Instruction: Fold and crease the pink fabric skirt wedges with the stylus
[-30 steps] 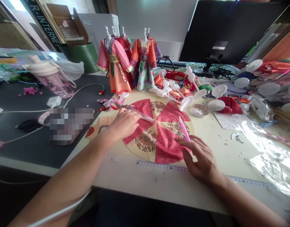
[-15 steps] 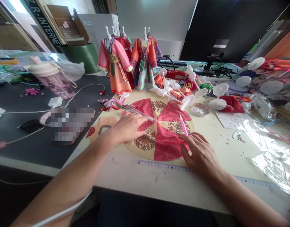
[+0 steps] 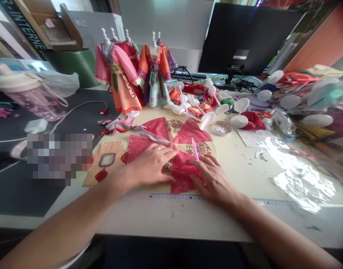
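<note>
Red brocade wedges (image 3: 157,129) lie spaced around a cream disc printed with floral roundels (image 3: 207,152) on a crowded workbench, as a person's two bare hands bear down on them from the near side. The left hand (image 3: 149,166), a ring on one finger, rests open and flat across the disc's near-left wedges, its fingers (image 3: 167,151) close together, reaching toward the centre and pinching nothing; the weight of the palm appears meant to keep the cloth from creeping. The right hand (image 3: 213,183) lies with fingers loosely spread at the edge of the wedge nearest the camera (image 3: 182,175), and a slim pink stick (image 3: 195,149) stands tilted at its fingertips, though whether it is gripped or merely leaning there cannot be told from this view. A long ruler (image 3: 177,196) runs just below the disc, seemingly kept within easy reach. Beyond the disc, miniature robes in pink and orange (image 3: 118,78) and in orange and green (image 3: 154,74) stand on white doll mannequins, with white plastic stands (image 3: 240,121) and a tape roll (image 3: 221,128) scattered to its right; a cream panel with a red tassel (image 3: 105,164) lies just left of it.
</note>
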`<state>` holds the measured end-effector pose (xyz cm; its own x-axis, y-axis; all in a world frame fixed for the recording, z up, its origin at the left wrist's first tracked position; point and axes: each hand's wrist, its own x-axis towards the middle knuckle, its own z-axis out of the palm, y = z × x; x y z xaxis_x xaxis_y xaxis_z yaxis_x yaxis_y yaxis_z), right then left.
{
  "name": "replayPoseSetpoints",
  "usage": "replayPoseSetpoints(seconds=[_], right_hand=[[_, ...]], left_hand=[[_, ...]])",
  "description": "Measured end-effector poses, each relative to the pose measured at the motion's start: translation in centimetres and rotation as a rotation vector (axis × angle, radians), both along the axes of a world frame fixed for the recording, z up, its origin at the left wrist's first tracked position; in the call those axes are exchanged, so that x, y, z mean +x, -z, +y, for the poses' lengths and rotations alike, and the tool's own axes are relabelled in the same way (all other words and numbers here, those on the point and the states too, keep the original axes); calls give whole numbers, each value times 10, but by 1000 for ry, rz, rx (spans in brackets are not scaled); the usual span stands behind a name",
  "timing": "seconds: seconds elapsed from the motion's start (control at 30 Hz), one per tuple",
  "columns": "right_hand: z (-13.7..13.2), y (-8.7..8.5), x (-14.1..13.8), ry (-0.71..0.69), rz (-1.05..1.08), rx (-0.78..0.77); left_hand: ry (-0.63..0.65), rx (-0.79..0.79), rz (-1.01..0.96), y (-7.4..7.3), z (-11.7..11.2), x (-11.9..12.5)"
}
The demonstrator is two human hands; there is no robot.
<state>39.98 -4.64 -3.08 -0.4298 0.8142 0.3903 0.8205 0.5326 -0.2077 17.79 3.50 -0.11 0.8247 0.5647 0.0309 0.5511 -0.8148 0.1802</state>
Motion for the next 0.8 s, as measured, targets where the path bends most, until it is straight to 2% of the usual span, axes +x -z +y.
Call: replayPoseSetpoints(seconds=[0.1, 0.23, 0.37, 0.5, 0.67, 0.8], right_hand=[[3, -1, -1, 66, 0, -57], [4, -1, 1, 128, 19, -30], [3, -1, 2, 112, 6, -30], [1, -2, 5, 103, 58, 85], [-5, -7, 5, 2, 130, 214], [-5, -8, 9, 13, 76, 232]], left_hand=[[7, 19, -4, 7, -1, 2], [11, 72, -39, 12, 1, 1], [9, 71, -47, 10, 1, 0], [1, 72, -48, 9, 2, 1], [33, 161, -112, 17, 9, 2], [61, 198, -181, 23, 14, 1]])
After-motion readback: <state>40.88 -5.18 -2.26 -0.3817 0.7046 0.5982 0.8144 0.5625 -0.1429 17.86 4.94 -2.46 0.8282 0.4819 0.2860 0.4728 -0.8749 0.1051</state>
